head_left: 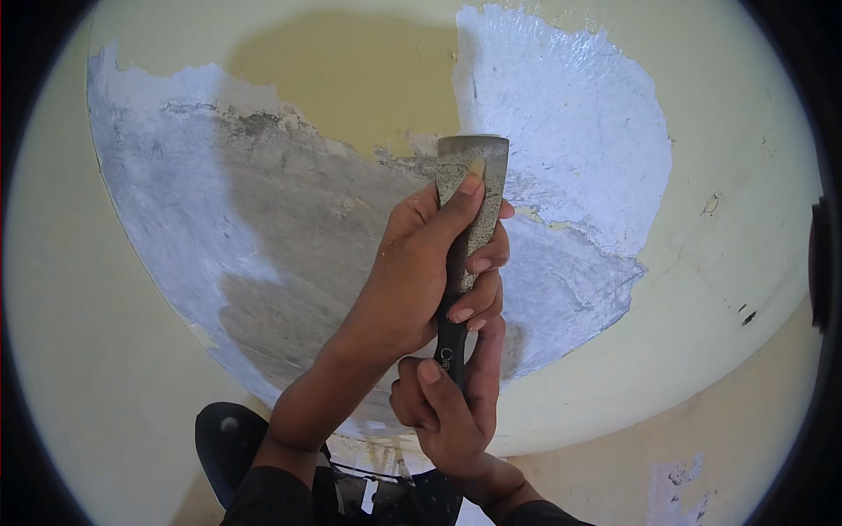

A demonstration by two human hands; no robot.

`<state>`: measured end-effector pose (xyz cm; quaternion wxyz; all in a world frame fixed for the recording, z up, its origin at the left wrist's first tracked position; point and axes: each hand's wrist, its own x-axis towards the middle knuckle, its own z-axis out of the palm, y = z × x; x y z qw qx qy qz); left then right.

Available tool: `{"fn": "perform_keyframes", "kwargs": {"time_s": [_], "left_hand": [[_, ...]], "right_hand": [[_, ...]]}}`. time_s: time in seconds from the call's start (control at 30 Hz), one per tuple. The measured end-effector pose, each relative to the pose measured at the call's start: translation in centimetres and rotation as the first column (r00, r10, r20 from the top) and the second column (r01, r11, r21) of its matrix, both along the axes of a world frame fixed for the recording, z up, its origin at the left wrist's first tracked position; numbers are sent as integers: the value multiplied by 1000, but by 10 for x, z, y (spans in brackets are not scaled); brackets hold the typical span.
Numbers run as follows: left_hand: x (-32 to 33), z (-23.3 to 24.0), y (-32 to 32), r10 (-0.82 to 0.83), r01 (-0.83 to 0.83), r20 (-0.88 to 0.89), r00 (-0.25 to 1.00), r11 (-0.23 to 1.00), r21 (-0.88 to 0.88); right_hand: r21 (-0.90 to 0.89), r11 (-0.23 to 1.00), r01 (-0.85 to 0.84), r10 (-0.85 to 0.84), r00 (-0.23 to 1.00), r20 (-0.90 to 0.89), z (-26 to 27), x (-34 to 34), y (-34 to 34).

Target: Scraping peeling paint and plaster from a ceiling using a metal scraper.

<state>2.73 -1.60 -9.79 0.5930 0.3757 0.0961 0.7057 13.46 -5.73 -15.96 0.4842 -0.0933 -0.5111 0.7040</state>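
Both my hands grip one scraper (477,148) with a wide, speckled metal blade and a black handle (451,342). My left hand (421,256) wraps around the blade and upper handle, its thumb pressed flat on the blade's face. Lower down, my right hand (454,411) holds the handle's end. The blade points up, and its edge lies at or close to the wall; exact contact is hard to tell. Around the tip, pale yellow paint (355,79) meets a bare whitish patch (566,125) on the right and grey exposed plaster (316,204) on the left.
Ragged paint edges (395,154) border the bare area. Yellow painted wall (723,158) continues to the right, with small dark chips (748,318). A black rounded shape (230,434), perhaps a shoe, shows at lower left. Another stripped spot (677,483) lies at lower right.
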Motion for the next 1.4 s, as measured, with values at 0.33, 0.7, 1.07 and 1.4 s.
{"fn": "perform_keyframes", "kwargs": {"time_s": [0.33,0.7,1.07,1.4], "left_hand": [[2,5,15,144,-151,63,987,982,113],[-7,-21,10,-36,26,132,991,997,73],[9,-31,10,-58,50,145,988,997,58],[-9,-24,6,74,-87,171,983,994,71]], "right_hand": [[150,987,56,-73,992,108,21,4,27],[190,978,83,-126,966,228,-2,3,23],[190,972,142,-176,969,174,-16,15,19],[202,978,53,-98,971,217,-4,-2,27]]}}
